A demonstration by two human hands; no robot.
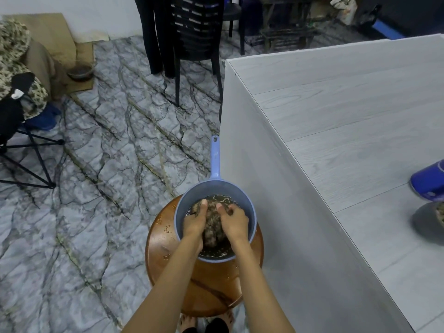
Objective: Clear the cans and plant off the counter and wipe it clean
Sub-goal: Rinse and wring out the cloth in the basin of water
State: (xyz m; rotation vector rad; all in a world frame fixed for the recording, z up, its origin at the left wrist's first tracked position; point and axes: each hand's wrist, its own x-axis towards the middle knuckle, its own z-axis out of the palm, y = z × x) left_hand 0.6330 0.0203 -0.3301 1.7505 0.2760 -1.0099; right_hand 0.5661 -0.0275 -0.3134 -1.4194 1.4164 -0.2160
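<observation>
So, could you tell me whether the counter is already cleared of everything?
No, a blue can and a grey pot sit on the counter at the picture's right edge.

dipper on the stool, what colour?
The dipper is light blue, handle included; head view.

A lived-in room of a home, seen from beside a counter.

Grey marble-patterned sheet flooring (108, 145) covers the ground, and at the far side a stack of black slatted plastic chairs (192, 32) stands by a plain white wall (72, 10). On the far left a flattened brown cardboard sheet (55, 37) carries a small dark bowl (80, 72), and leopard-print fabric (12, 44) is heaped over a black folding frame (26, 150). On the right runs a pale grey wood-grain counter (348, 116). Near, a round brown wooden stool (211, 289) bears a blue plastic long-handled dipper (215, 159) of water with a wet brown cloth (212, 222) in it, and bare feet (187, 322) show beneath.
</observation>
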